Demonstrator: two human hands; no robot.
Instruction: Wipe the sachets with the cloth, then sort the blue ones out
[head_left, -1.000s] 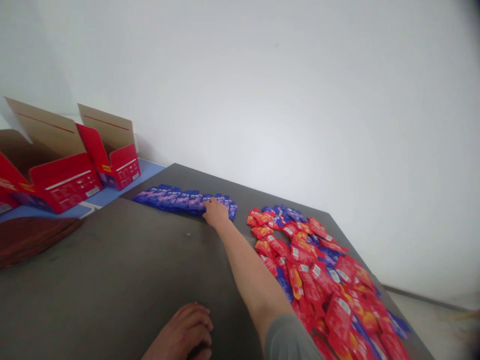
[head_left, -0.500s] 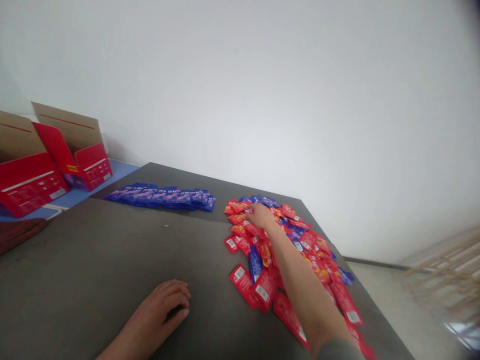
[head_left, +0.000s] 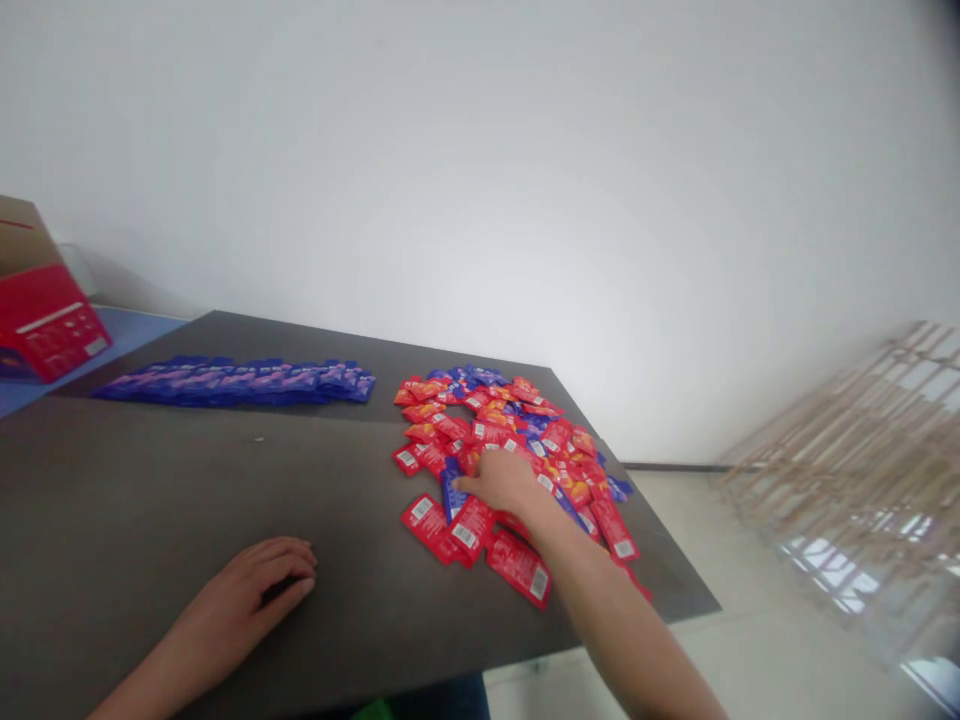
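On the right part of the dark table (head_left: 360, 600) lies a loose pile of red packets (head_left: 517, 568) mixed with blue ones. My right hand (head_left: 506, 483) reaches into the pile, its thumb at a blue packet (head_left: 452, 492); its other fingertips are hidden, so whether it grips anything does not show. My left hand (head_left: 251, 595) rests on the bare tabletop at the lower left, fingers loosely curved, thumb apart, holding nothing. An overlapping row of blue packets (head_left: 247, 383) stretches along the back left of the table.
A red open carton (head_left: 56, 325) stands on a blue surface (head_left: 139, 330) at the far left. Behind the table is a white wall (head_left: 480, 180). Wooden slatted racks (head_left: 862, 450) are on the floor at the right, past the table's edge.
The view has turned to the right, leaving one carton in sight. My right hand has moved nearer across the pile, from its far part to the blue packet. My left hand still rests on the table.
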